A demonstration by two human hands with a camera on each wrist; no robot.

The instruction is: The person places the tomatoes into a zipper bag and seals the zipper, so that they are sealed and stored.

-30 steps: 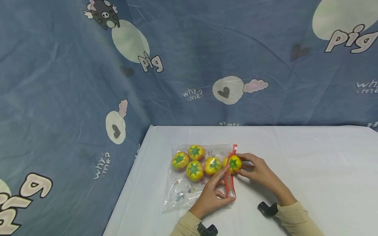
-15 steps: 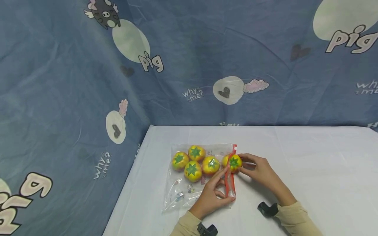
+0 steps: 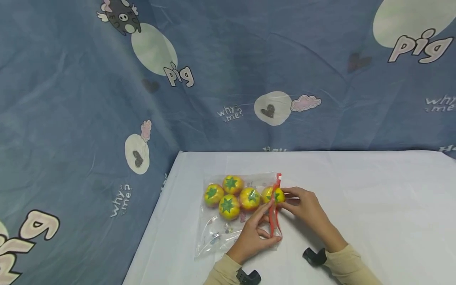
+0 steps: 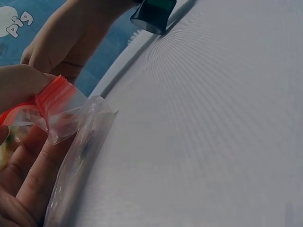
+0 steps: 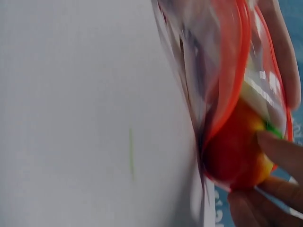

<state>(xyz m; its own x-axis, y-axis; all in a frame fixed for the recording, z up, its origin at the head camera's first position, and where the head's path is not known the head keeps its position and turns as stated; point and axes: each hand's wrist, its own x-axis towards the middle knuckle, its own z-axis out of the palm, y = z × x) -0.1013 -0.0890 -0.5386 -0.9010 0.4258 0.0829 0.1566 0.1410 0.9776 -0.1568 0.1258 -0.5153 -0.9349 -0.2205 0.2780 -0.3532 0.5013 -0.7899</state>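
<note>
A clear zip bag (image 3: pixel 210 225) with a red zip rim (image 4: pixel 53 97) lies flat on the white table, its mouth to the right. Several yellow-orange persimmons (image 3: pixel 229 206) with green star-shaped tops are inside. My left hand (image 3: pixel 251 239) grips the bag at its mouth, thumb and index finger apart along the red rim. At the far end of the mouth, my right hand (image 3: pixel 303 204) holds another persimmon (image 5: pixel 236 156) between thumb and fingers. That fruit lies across the rim, its left part behind the plastic. Its underside shows red in the right wrist view.
White cloth covers the table (image 3: pixel 374 206), which stretches away to the right of the hands. Behind it and on the left hangs a blue printed curtain (image 3: pixel 213 59). Each wrist wears a black camera (image 3: pixel 315 256).
The persimmon in my right hand has slid left, further past the red rim, and the right hand has moved left with it. My left hand keeps its hold on the bag.
</note>
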